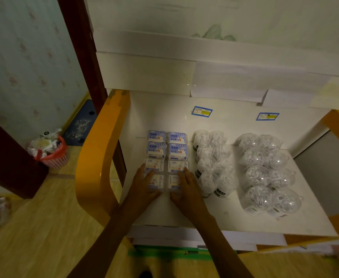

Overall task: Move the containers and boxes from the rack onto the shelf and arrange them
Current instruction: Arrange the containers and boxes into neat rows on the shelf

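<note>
1. Nearest the camera, the left hand and the right hand are lying flat on the white shelf, fingers straight and spread, pressing on the front pair of boxes from either side. Neither hand is curling round or pinching anything; both are simply resting on and nudging the box tops.

2. The front pair is sitting directly under the palms and fingers, so the grip and the thing are touching. The block of boxes is running with its long axis away from the person, two wide and four deep. A squaring push would, I judge, be going straight forward along that axis, and both hands are equally near.

3. Just beyond the fingertips, the remaining blue boxes are lying in neat pairs, touching one another and in line with the front pair.

4. To the right, just beside the boxes, clear round containers are standing in a double row, each showing white pieces inside, too small to name.

5. Further right, set apart, rounder clear containers are holding white loops or rings in a second double row.

6. Farthest back, two blue-edged labels are lying on the shelf.
</note>
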Demonstrator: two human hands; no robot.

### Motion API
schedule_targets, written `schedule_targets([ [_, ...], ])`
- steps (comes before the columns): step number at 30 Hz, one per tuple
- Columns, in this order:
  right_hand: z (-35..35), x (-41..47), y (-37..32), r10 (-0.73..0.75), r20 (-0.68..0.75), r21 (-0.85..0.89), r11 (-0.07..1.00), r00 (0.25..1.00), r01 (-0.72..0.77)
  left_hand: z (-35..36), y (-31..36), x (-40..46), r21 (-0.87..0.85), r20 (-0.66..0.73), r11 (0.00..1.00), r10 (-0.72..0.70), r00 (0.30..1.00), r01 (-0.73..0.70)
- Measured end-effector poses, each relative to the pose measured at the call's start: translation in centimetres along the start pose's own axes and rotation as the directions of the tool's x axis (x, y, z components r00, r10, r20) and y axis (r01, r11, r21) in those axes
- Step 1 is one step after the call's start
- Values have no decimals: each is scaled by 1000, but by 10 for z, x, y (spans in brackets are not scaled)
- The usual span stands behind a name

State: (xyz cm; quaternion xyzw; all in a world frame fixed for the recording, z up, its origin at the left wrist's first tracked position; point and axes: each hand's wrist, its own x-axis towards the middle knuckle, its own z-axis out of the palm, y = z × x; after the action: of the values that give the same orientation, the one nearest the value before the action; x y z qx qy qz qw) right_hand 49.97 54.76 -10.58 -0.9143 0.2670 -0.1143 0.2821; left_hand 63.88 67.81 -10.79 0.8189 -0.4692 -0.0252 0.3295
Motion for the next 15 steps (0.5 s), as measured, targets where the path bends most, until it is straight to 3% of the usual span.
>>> schedule_targets([
  [5,-5,-2,-8,9,-2,-5,1000,1000,-9,-3,4,-3,-34,37,995,-90,995,92],
  [9,-16,-13,-22,-57,-17,-94,994,998,56,-8,6,-4,41,69,995,-95,993,92],
  [15,-62,-40,-37,-230,-141,-112,970,963,215,-30,37,0,131,68,991,31,997,-39],
])
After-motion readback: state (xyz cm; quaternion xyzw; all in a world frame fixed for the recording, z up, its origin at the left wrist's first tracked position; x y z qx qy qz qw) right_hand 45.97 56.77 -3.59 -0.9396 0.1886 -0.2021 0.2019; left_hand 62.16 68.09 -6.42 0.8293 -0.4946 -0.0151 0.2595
